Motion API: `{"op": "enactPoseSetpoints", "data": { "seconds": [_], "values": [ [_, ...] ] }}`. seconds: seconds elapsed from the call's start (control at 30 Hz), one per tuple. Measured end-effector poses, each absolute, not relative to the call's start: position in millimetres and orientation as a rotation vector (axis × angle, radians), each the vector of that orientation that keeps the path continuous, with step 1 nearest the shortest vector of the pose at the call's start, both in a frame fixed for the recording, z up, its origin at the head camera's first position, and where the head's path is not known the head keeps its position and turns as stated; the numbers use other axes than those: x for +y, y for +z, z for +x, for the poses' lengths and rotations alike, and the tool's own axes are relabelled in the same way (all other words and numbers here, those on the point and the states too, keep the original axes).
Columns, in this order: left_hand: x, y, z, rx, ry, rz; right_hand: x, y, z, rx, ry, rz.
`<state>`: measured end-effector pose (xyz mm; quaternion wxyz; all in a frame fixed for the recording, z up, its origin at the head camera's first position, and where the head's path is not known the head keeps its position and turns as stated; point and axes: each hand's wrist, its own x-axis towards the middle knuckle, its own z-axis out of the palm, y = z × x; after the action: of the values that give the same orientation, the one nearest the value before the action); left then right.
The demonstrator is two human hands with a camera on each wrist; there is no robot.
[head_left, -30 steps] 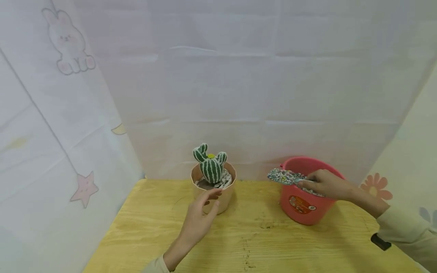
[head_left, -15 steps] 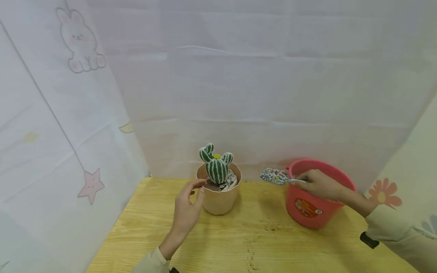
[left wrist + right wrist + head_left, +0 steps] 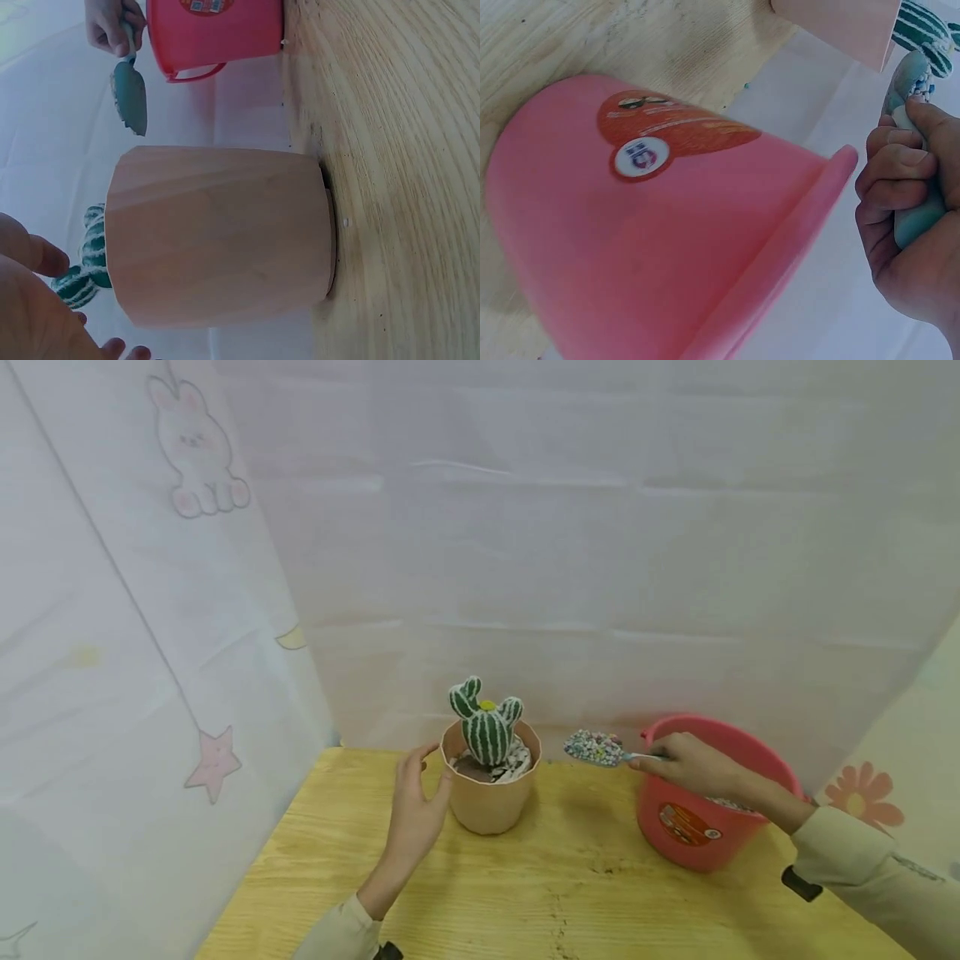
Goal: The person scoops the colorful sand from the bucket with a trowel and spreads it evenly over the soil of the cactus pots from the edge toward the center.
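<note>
My right hand (image 3: 693,767) grips the pale blue-green handle of a small trowel (image 3: 919,217). Small multicoloured pebbles (image 3: 594,747) are heaped on its blade, held level between pot and bucket. A green-and-white striped cactus (image 3: 487,737) with a yellow top stands in a peach faceted pot (image 3: 491,806). Dark and whitish material shows around its base. My left hand (image 3: 412,814) is at the pot's left side, fingers loosely bent and spread near the rim; whether they touch it I cannot tell. The left wrist view shows the trowel's underside beyond the pot.
A pink bucket (image 3: 682,839) with an orange label stands on the right, below my right hand; some pebbles show inside. Dark specks lie on the wooden table (image 3: 480,893) in front. A pale printed cloth (image 3: 525,543) hangs close behind and at both sides.
The pebble-laden trowel has moved left, off the bucket's rim toward the pot. My left hand has shifted from the pot's front to its left side. The head view has turned slightly.
</note>
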<state>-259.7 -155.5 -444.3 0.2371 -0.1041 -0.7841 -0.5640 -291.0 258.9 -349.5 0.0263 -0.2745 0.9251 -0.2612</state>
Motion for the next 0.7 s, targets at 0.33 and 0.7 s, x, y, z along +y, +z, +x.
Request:
{"op": "enactPoseSetpoints", "data": {
  "seconds": [0.33, 0.7],
  "values": [
    [-151.6, -455.8, -273.0, -2.262, -1.823, -0.206, 242.5, -349.1, -296.4, 2.833, -0.776, -0.873],
    [-136.0, -466.8, -293.6, -2.193, -1.954, -0.134, 222.0, -350.5, -306.9, 2.793, -0.822, -0.944]
  ]
}}
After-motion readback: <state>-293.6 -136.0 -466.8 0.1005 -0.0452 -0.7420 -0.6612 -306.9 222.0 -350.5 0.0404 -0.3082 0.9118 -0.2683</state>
